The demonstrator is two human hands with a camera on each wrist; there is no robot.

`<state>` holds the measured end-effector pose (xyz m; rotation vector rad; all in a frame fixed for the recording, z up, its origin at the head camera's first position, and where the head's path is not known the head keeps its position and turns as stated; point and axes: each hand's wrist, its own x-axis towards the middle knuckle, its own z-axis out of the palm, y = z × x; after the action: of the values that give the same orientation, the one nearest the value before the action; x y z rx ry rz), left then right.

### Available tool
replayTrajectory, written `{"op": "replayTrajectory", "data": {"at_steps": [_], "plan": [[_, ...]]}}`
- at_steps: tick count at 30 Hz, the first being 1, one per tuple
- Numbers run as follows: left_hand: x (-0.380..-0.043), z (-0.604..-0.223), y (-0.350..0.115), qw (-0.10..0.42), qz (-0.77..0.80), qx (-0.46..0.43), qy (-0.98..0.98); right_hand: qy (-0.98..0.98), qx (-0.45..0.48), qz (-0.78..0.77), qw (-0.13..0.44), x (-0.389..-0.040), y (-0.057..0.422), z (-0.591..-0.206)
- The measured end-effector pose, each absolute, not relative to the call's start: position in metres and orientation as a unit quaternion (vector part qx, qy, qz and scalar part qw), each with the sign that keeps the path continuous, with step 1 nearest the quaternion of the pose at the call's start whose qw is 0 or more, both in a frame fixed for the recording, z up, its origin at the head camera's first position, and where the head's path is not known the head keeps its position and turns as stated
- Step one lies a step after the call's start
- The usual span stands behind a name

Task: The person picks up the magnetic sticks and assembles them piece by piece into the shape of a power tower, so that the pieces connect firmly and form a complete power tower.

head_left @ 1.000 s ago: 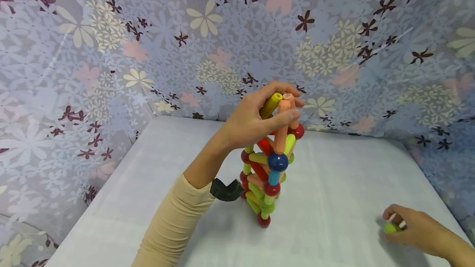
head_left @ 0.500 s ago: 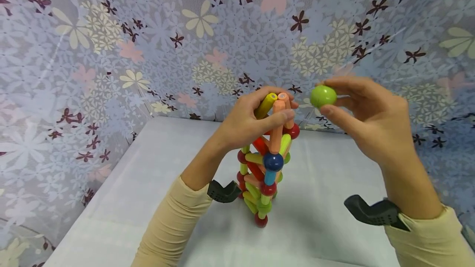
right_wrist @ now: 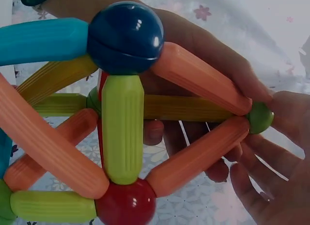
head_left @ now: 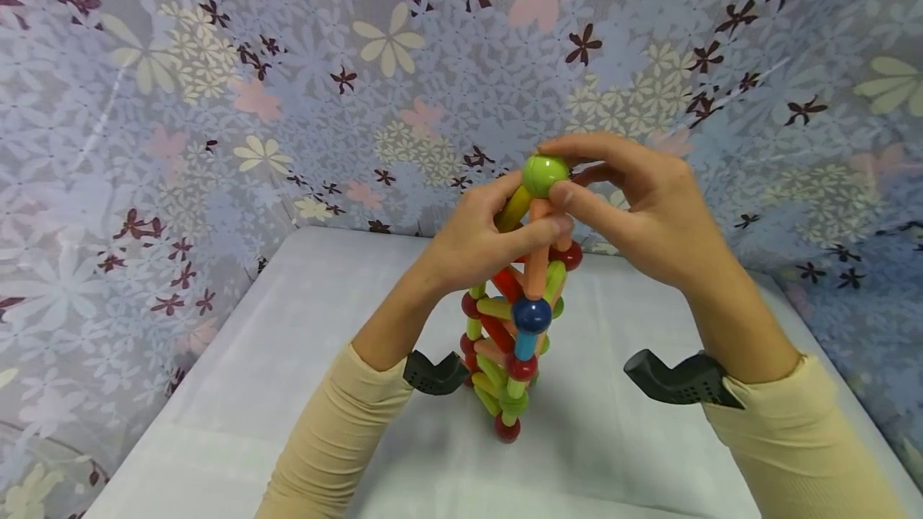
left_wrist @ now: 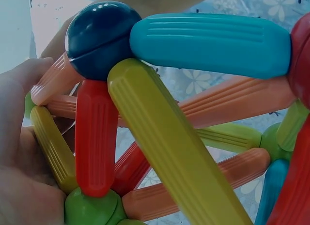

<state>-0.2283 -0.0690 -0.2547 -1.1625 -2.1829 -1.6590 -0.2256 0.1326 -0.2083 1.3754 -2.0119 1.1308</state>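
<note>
A tower of coloured rods and balls (head_left: pixel 532 315) stands on the white table. Around its top rods curls my left hand (head_left: pixel 476 235), its thumb across an orange rod (head_left: pixel 536 263) and its fingers behind a yellow rod (head_left: pixel 513 208). My right hand (head_left: pixel 642 207) pinches a green ball (head_left: pixel 545 175) between thumb and fingers. That ball sits at the meeting tips of the yellow and orange rods; in the right wrist view the green ball (right_wrist: pixel 261 117) touches their ends. The left wrist view shows a dark blue ball (left_wrist: pixel 101 38) close up, joined to red, yellow and turquoise rods.
The white table (head_left: pixel 288 327) spreads around the tower. Behind it hangs a flower-patterned cloth (head_left: pixel 310 62). Dark wrist mounts (head_left: pixel 436 373) sit on both wrists, the left one close to the tower's side.
My right hand has brought the green ball from the table at the lower right, up and then left onto the tower's top rods. My left hand keeps its grip there.
</note>
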Motion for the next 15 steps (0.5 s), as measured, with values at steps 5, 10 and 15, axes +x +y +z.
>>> {"op": "replayTrajectory", "data": {"at_steps": [5,10,15], "plan": [[-0.229,-0.256,-0.069,0.098,-0.545,-0.381,-0.740,-0.751,0.462,0.410,0.231,-0.223,0.140,-0.215],[-0.227,-0.263,-0.077,0.136,-0.542,-0.391,-0.732,-0.771,0.397,0.435,0.240,-0.217,0.166,-0.244],[-0.235,-0.289,-0.108,0.184,-0.523,-0.360,-0.751,-0.840,0.322,0.372,0.228,-0.220,0.205,-0.288]]}}
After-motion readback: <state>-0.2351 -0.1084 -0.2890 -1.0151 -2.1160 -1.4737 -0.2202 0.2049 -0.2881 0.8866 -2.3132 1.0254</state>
